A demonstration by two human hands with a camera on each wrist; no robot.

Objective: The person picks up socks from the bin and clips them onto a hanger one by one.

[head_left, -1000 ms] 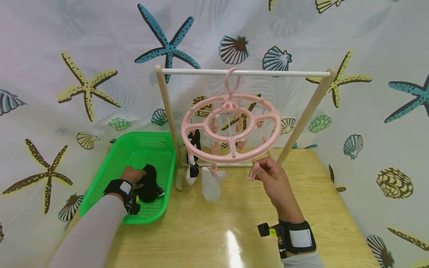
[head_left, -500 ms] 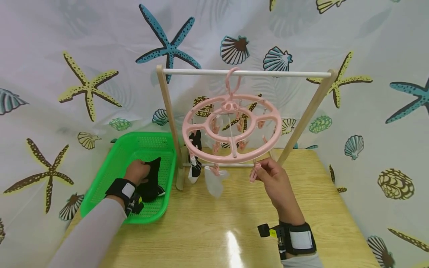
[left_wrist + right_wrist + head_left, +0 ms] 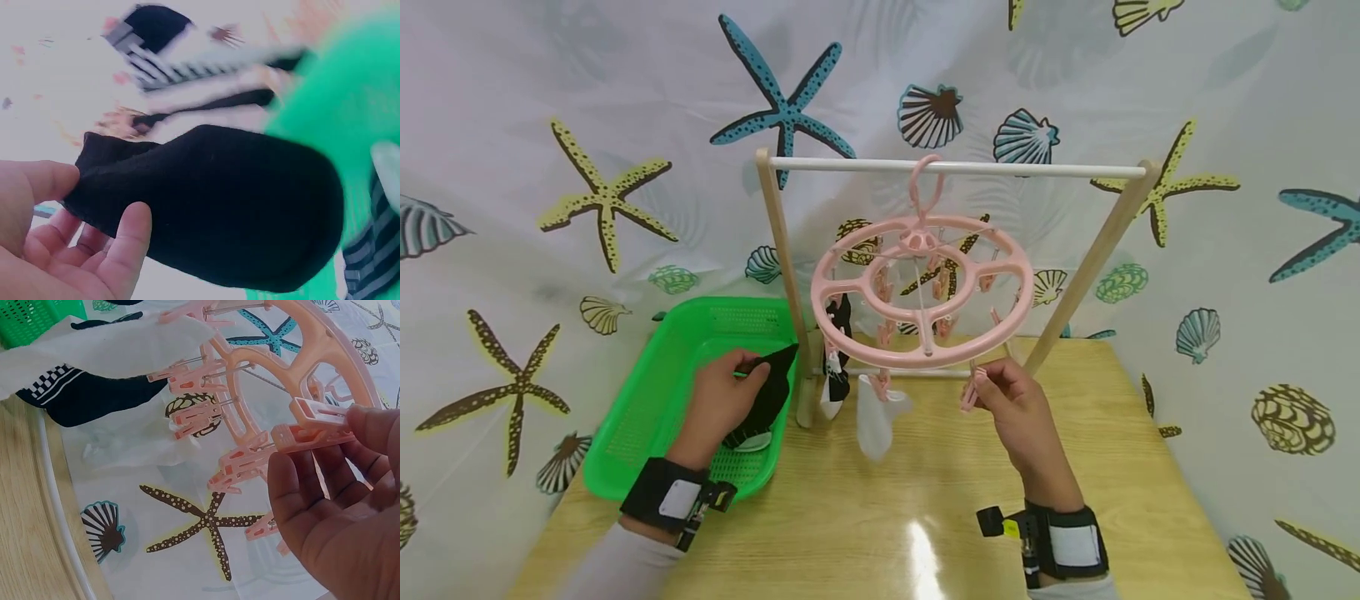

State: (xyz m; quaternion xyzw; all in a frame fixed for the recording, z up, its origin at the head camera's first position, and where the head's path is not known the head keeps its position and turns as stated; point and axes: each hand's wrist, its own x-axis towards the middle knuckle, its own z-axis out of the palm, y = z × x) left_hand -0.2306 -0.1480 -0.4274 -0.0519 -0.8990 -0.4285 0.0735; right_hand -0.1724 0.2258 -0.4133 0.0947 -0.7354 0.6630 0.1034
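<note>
My left hand (image 3: 724, 402) pinches a black sock (image 3: 212, 200) by one end, thumb against fingers, lifted over the right side of the green basket (image 3: 625, 417). In the left wrist view the sock stretches away from the fingertips. My right hand (image 3: 1017, 402) holds a pink clothespin (image 3: 319, 422) between thumb and fingers, at the front right rim of the round pink drying hanger (image 3: 917, 358). A white sock (image 3: 874, 421) and black-and-white socks (image 3: 835, 379) hang from clips on its left and front side.
The hanger hooks over a white rail (image 3: 1037, 169) between two wooden posts (image 3: 1093, 258). Several free pink clips (image 3: 200, 419) dangle under the ring. In the basket lies a striped sock (image 3: 369, 256). A wooden table (image 3: 842, 508) runs beneath, a patterned sheet behind.
My left hand has raised the black sock from the basket's floor and moved right toward its edge. My right hand keeps its hold on the clothespin in nearly the same place.
</note>
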